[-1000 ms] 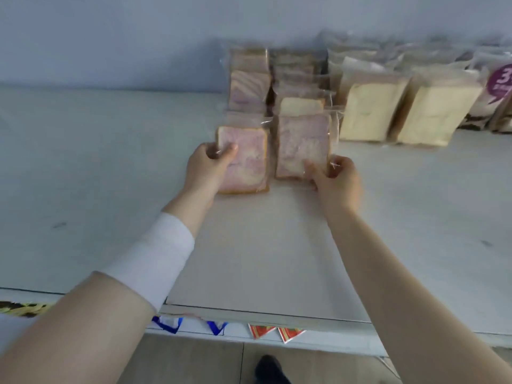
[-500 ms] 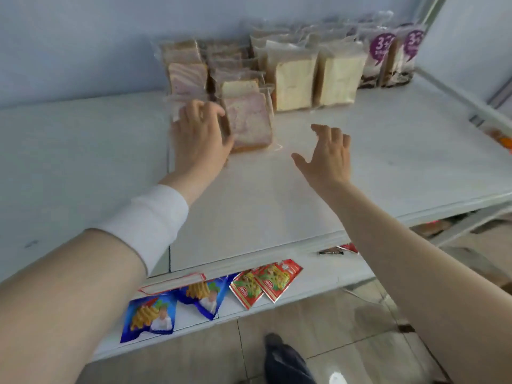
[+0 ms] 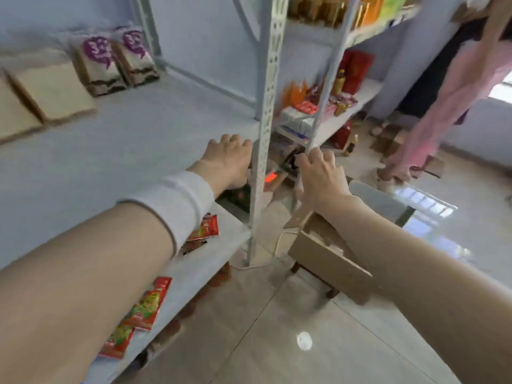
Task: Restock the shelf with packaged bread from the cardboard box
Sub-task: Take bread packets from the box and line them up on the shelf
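Packaged bread stands at the back left of the white shelf [image 3: 124, 139]: pale sliced loaves [image 3: 52, 90] and two bags with purple labels [image 3: 116, 59]. My left hand [image 3: 228, 159] hovers over the shelf's right edge, beside the perforated upright post [image 3: 266, 106], fingers loosely bent, holding nothing. My right hand [image 3: 321, 176] is in the air past the post, fingers relaxed and empty. Below my right forearm sits the open cardboard box [image 3: 327, 250] on a low wooden stool; its contents are mostly hidden by my arm.
A lower shelf [image 3: 194, 261] carries red snack packets [image 3: 146, 306]. Another rack [image 3: 346, 106] to the right holds bottles and packages. A person in pink trousers [image 3: 443, 106] stands at the right on the tiled floor [image 3: 277, 328], with flattened cardboard near their feet.
Both hands have let go of the marbled bread and pulled back off the shelf. The view has swung right, bringing the cardboard box and the neighbouring rack into sight.
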